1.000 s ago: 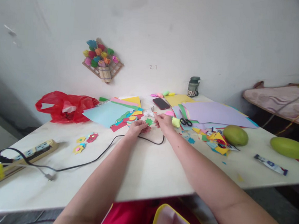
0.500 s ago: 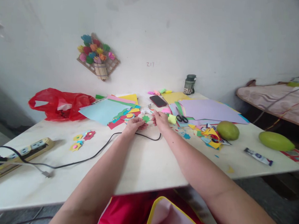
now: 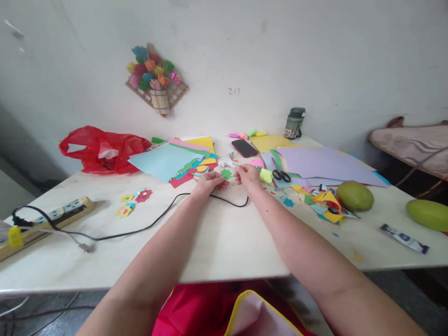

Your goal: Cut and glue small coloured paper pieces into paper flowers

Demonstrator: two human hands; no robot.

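Observation:
A small green paper flower (image 3: 226, 174) shows between my two hands, close to the fingertips of both. My left hand (image 3: 208, 184) rests low over the table with its fingers curled together; what they pinch, if anything, is too small to tell. On the other side, my right hand (image 3: 248, 177) has thumb and fingers pressed together in a pinch, its contents hidden. Just beyond the flower lies a white object like a glue gun (image 3: 226, 162). A black cord (image 3: 176, 198) runs below my hands. Cut coloured paper pieces (image 3: 187, 177) lie left of my left hand.
Scissors (image 3: 282, 175), paper scraps (image 3: 329, 205), two green fruits (image 3: 355, 195) and a tube (image 3: 404, 238) lie to the right. A phone (image 3: 244, 148) and lilac paper sheets (image 3: 316, 164) are farther back. Leftward are a red bag (image 3: 90, 151), finished paper flowers (image 3: 126, 211) and a power strip (image 3: 65, 216).
The whole view has shifted, so most things appear farther right. My hands stay around the green paper flower, with only slight finger movement.

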